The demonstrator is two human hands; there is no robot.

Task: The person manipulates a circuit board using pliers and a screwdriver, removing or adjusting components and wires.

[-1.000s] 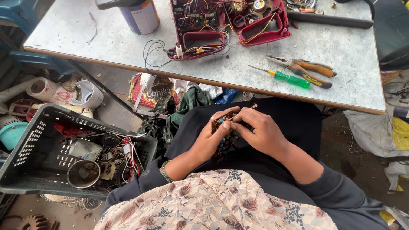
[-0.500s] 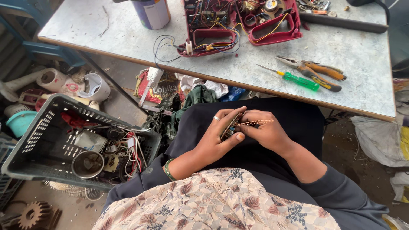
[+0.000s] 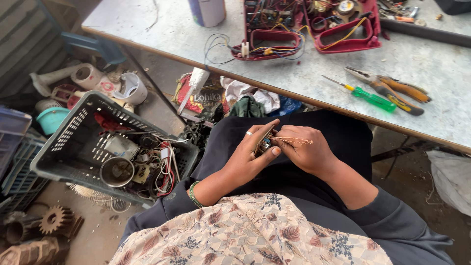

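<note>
Both hands over lap, below counter (image 3: 314, 83) edge. Left hand (image 3: 250, 154) closed around a small circuit board (image 3: 263, 142), thumb pressed on its lower edge, ring on 1 finger. Right hand (image 3: 306, 149) touching the board's right side, pinching a thin coppery wire strip (image 3: 294, 141) that sticks out rightward. On counter: green screwdriver (image 3: 368, 97) beside orange pliers (image 3: 392, 88), open red casing (image 3: 304, 27) with wires. Grey basket (image 3: 73, 137) of parts on floor at left.
</note>
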